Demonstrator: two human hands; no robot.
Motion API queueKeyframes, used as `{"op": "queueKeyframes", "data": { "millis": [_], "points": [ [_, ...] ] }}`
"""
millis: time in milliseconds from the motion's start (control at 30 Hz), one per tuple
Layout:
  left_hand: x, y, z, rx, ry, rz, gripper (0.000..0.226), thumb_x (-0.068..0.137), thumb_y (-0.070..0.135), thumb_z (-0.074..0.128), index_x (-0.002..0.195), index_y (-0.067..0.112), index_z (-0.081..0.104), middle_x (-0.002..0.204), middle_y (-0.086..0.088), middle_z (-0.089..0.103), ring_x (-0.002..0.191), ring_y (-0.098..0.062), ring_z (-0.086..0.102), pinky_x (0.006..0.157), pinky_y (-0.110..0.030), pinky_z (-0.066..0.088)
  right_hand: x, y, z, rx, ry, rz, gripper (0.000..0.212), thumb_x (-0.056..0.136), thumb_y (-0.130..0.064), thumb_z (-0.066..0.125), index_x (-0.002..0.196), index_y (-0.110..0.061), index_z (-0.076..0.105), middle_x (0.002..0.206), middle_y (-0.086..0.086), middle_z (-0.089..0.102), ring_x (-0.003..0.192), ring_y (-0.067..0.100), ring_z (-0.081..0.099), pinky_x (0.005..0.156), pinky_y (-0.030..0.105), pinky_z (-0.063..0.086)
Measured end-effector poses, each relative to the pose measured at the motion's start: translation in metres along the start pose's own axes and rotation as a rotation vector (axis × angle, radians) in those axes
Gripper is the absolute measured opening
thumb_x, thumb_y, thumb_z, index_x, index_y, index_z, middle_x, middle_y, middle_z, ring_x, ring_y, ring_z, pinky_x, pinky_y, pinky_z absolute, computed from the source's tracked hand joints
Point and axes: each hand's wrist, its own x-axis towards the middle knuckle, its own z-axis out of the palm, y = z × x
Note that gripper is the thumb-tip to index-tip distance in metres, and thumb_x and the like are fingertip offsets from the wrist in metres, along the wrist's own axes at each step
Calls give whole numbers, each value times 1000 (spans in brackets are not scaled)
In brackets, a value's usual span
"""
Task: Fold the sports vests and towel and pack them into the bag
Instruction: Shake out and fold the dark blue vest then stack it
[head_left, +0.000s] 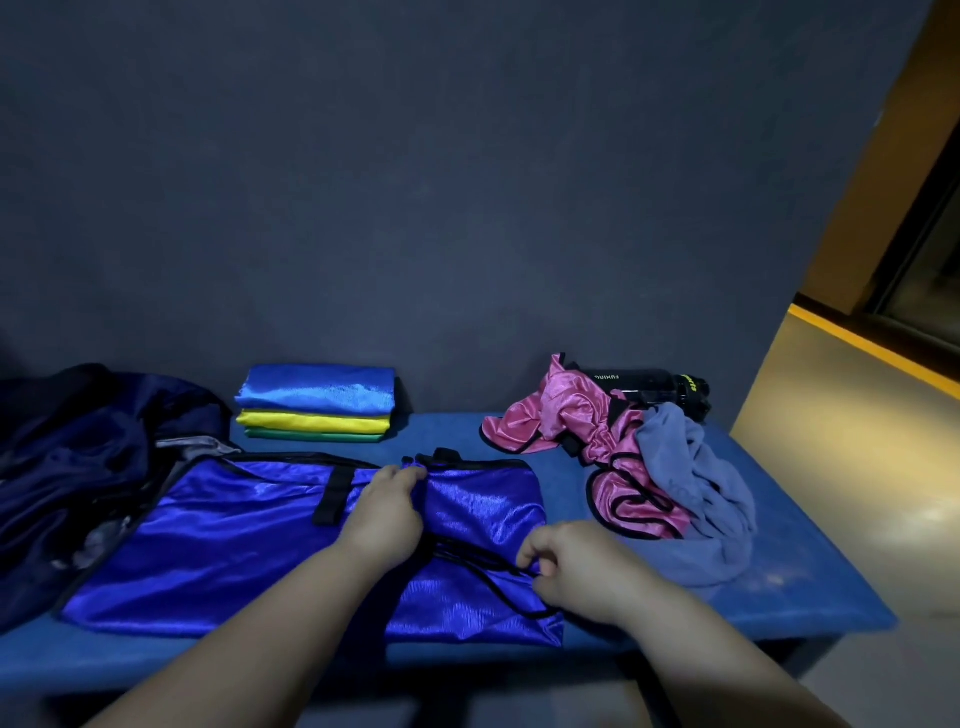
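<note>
Blue vest (234, 545) on bench (810, 587); left hand (387, 506) grip clamped on fold, right hand (571, 564) pinching hem; bag (78, 457) beside.

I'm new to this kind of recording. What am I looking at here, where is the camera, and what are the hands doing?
There is no machine: the grips are a person's bare hands, filmed by a camera worn on the head, looking down. On the blue bench lie a stack of folded vests, a crumpled pink vest, a grey towel, a black bottle and, at the left, a dark bag. The left grip holds a fold of the spread blue vest; the right grip pinches its black-trimmed edge.
</note>
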Motion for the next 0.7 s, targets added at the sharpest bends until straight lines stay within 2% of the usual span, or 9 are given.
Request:
{"op": "queueKeyframes", "data": {
  "millis": [167,233,300,367,433,500,567,600,700],
  "points": [
    [-4,3,7,299,145,55,54,92,20,50,143,27,36,160,-2,4,143,-27,8,112,-44,22,2,3,1,39,-30,4,29,85,-23,67,114,-28,67,76,-11,59,67,1,53,69,17,45],
    [-5,5,12,297,186,228,46,92,20,50,137,27,45,158,4,16,141,-21,11,112,-42,21,2,4,3,155,-86,28,32,84,-24,71,116,-26,67,78,-9,63,66,-1,56,69,14,45],
    [-6,8,19,239,162,419,38,90,24,46,127,25,56,143,8,42,132,-15,28,110,-39,29,2,3,3,315,-158,67,31,87,-19,70,117,-21,65,83,-3,69,67,4,62,68,17,49],
    [-6,9,27,220,84,517,50,87,44,30,122,24,60,132,8,55,126,-13,38,109,-40,34,2,4,-1,428,-232,95,23,92,-14,61,115,-18,61,86,1,69,62,7,63,58,20,48],
    [-7,9,35,315,-33,483,78,79,63,11,137,27,49,148,7,43,140,-15,28,117,-36,22,2,8,-8,471,-298,91,16,97,-11,53,109,-17,60,88,-3,69,55,6,60,50,19,43],
    [-6,6,42,419,-107,404,82,82,72,9,151,30,27,161,8,18,149,-16,6,121,-34,5,2,14,-14,484,-315,70,14,97,-13,52,99,-19,64,89,-3,73,48,6,55,47,20,39],
    [-6,5,43,483,-191,367,85,83,79,7,154,32,11,163,8,2,150,-17,-8,121,-38,-5,6,18,-17,509,-189,109,15,95,-17,56,87,-19,68,86,-1,75,46,7,49,49,22,39],
    [-7,4,43,499,-211,374,97,74,87,-2,154,33,6,163,8,-2,149,-18,-11,120,-39,-8,9,21,-17,514,-73,151,15,94,-18,57,83,-18,68,81,-1,75,46,7,49,51,23,40],
    [-11,7,40,484,-179,389,110,59,87,-11,154,34,10,163,9,-1,149,-20,-13,119,-39,-11,25,28,-13,417,246,259,19,95,-24,57,78,-20,64,77,-4,70,64,8,60,63,25,45]
  ]
}}
